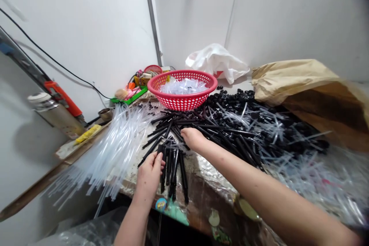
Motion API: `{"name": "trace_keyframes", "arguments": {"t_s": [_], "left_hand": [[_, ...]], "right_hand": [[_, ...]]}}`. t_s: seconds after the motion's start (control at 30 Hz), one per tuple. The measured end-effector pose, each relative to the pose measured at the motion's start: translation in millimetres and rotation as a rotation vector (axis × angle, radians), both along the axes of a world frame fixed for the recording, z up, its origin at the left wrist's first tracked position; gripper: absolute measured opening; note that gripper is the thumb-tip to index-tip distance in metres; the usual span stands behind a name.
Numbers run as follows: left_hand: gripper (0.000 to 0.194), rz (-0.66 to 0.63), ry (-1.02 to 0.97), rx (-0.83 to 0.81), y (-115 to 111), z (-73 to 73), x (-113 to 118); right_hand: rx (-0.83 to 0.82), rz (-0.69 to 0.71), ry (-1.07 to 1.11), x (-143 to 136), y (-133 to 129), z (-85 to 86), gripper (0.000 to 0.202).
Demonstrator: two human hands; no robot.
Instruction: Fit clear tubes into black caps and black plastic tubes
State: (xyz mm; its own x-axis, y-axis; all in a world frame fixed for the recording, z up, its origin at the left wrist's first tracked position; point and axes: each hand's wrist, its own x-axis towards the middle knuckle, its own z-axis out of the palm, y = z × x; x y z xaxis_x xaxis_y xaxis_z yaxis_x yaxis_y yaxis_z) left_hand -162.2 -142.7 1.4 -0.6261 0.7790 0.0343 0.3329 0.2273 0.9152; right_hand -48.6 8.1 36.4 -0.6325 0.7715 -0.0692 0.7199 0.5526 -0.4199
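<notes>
Black tubes [174, 165] lie in a loose bundle near the table's front edge, their lower ends jutting over it. My left hand [150, 169] is closed at the bundle's left side, thumb and fingers pinched on a black tube. Farther up and to the right, my right hand [191, 137] has its fingers pressed together at the near side of a pile of black tubes [227, 134]; what its fingertips hold is too small to make out. Short clear pieces lie between the two hands.
Long clear tubes [115, 146] fan out at the left. Behind the hands stands a red basket [183, 102] of clear pieces. Black parts and clear pieces heap up at right, beside a brown paper bag [288, 80]. A flask [57, 113] is far left.
</notes>
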Motion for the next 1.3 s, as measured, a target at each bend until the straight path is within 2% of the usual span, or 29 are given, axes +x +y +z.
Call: {"name": "trace_keyframes", "arguments": {"t_s": [0.13, 0.2, 0.4, 0.53, 0.67, 0.73, 0.83, 0.97, 1.07, 1.17, 1.23, 1.3], "left_hand": [[0.03, -0.005, 0.374, 0.071, 20, -11.7, -15], [0.029, -0.011, 0.451, 0.109, 29, -18.3, -16], [0.035, 0.047, 0.56, 0.142, 46, -36.2, -20], [0.036, 0.061, 0.601, 0.144, 48, -40.0, -20], [0.035, 0.103, 0.702, 0.121, 48, -38.3, -19], [0.035, 0.125, 0.756, 0.147, 47, -33.0, -14], [0.036, 0.105, 0.746, 0.264, 44, -16.7, 2], [0.034, 0.006, 0.618, 0.396, 34, 9.7, 38], [0.034, -0.11, 0.363, 0.399, 27, 20.7, 66], [0.045, -0.253, -0.098, 0.301, 25, 25.1, 92], [0.053, -0.34, -0.389, 0.264, 25, 27.8, 110], [0.055, -0.385, -0.581, 0.249, 25, 31.4, 127]], "right_hand": [[0.01, -0.045, -0.151, -44, 24, -6.1, 0.024], [-0.001, -0.05, -0.212, -55, 31, -10.5, 0.024], [-0.002, -0.097, -0.237, -52, 43, -14.5, 0.025], [0.035, -0.139, -0.141, -27, 53, 0.1, 0.025], [0.093, -0.179, -0.032, 21, 64, 21.3, 0.025], [0.119, -0.217, -0.01, 49, 67, 27.4, 0.024], [0.134, -0.291, -0.01, 85, 65, 25.8, 0.019], [0.143, -0.355, 0.042, 112, 57, 19.1, 0.014], [0.154, -0.317, 0.143, 124, 37, 24.8, 0.021], [0.072, -0.206, 0.287, 134, -7, 34.3, 0.022], [-0.111, -0.1, 0.477, 139, -46, 37.2, 0.02], [-0.322, -0.051, 0.525, 143, -84, 35.7, 0.024]]}}
